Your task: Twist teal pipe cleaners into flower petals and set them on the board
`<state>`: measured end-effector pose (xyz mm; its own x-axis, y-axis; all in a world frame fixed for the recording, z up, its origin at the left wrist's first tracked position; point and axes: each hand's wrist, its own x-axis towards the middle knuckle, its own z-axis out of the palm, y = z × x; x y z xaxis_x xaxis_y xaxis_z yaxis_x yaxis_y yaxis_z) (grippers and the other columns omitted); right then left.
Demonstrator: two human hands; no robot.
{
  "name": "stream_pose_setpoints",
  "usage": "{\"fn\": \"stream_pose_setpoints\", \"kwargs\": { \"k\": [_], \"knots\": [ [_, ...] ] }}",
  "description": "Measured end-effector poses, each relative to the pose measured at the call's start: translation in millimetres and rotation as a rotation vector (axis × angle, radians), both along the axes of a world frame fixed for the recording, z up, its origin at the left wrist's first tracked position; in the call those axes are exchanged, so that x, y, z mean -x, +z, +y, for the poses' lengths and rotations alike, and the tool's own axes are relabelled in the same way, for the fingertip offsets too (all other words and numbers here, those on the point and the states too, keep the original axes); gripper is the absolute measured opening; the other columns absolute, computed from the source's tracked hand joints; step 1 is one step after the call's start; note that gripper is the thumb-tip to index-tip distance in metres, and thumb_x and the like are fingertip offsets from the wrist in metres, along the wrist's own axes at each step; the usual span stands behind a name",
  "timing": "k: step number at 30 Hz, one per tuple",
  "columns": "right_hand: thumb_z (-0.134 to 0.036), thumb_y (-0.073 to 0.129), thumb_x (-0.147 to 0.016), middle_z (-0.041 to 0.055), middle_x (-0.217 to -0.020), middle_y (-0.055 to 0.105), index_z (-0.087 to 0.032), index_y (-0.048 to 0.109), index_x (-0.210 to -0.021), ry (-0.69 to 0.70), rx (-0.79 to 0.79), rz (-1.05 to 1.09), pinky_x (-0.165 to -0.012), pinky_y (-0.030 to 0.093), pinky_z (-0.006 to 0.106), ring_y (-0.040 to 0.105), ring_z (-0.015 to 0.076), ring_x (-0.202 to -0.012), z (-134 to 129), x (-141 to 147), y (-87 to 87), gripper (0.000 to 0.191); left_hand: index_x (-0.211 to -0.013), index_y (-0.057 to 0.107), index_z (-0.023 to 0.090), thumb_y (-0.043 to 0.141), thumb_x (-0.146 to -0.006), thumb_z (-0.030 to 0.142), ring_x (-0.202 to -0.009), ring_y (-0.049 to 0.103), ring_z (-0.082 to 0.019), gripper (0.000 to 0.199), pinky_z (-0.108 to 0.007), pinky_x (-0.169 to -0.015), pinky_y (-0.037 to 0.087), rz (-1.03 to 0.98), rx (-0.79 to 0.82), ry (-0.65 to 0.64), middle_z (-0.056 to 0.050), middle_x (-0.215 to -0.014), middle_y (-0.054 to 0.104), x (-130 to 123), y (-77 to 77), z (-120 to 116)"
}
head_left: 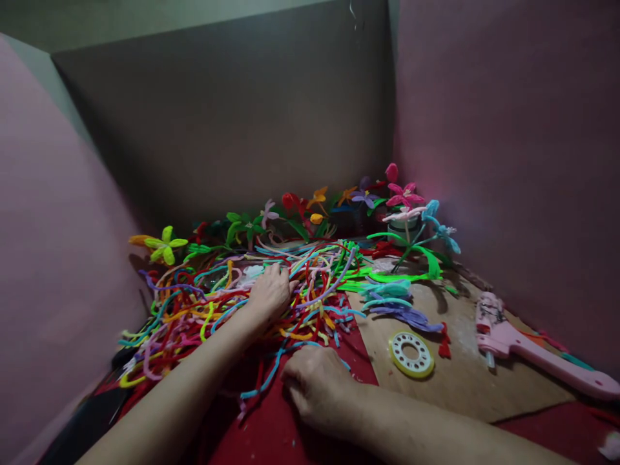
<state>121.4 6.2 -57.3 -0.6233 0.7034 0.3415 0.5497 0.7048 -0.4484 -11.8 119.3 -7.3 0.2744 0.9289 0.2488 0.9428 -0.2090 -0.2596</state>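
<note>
My left hand [272, 290] reaches palm down into a tangled heap of coloured pipe cleaners [186, 307]. Its thumb stands off to the side and its fingertips are partly hidden among the stems, so the hand looks open. Closer to me, my right hand [322, 387] is curled closed above the red cloth [264, 426]. What its fingers hold, if anything, is hidden. A light blue pipe cleaner [261, 387] lies just left of my right hand, and another blue end shows behind its knuckles.
A brown board [453, 381] on the right carries a yellow-rimmed tape roll [411, 355], a pink glue gun [537, 355], and bundled blue and purple pipe cleaners [402, 313]. Pipe-cleaner flowers [404, 195] line the back. Pink panels [508, 161] and a grey back panel [232, 129] enclose the space.
</note>
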Motion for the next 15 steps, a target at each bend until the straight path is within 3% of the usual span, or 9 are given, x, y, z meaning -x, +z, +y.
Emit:
{"fn": "stream_pose_setpoints", "kwargs": {
  "k": [4,8,11,15],
  "knots": [
    [-0.017,0.046,-0.071,0.0043,-0.072,0.065,-0.018,0.062,-0.072,0.000,0.001,0.002,-0.055,0.032,0.025,0.056,0.0153,-0.068,-1,0,0.3,0.016,-0.102,0.059,0.012,0.037,-0.085,0.041,-0.096,0.054,-0.025,0.040,-0.033,-0.081,0.040,-0.093,0.070,0.004,-0.016,-0.101,0.058,4,11.7,4],
    [-0.016,0.047,-0.069,0.0042,-0.072,0.065,-0.018,0.061,-0.071,0.006,0.022,0.002,-0.055,0.033,0.024,0.056,0.0153,-0.069,-1,0,0.9,0.014,-0.095,0.064,0.018,0.026,-0.088,0.036,-0.089,0.059,-0.019,0.043,-0.025,-0.076,0.042,-0.156,0.103,0.049,-0.008,-0.095,0.066,17,39.6,20],
    [-0.017,0.047,-0.070,0.0049,-0.072,0.065,-0.017,0.061,-0.071,0.016,0.022,0.001,-0.056,0.032,0.024,0.056,0.0155,-0.070,-1,1,1.5,0.014,-0.097,0.065,0.015,0.030,-0.085,0.031,-0.092,0.060,-0.022,0.041,-0.025,-0.074,0.042,-0.190,0.059,0.166,-0.011,-0.099,0.067,32,59.0,40],
    [-0.018,0.046,-0.071,0.0053,-0.073,0.065,-0.017,0.061,-0.071,0.016,0.017,-0.009,-0.055,0.031,0.025,0.056,0.0158,-0.069,-1,0,2.4,0.015,-0.098,0.067,0.016,0.041,-0.075,0.023,-0.094,0.060,-0.024,0.035,-0.026,-0.072,0.043,-0.202,0.065,0.274,-0.012,-0.099,0.068,50,63.6,68]
  ]
}}
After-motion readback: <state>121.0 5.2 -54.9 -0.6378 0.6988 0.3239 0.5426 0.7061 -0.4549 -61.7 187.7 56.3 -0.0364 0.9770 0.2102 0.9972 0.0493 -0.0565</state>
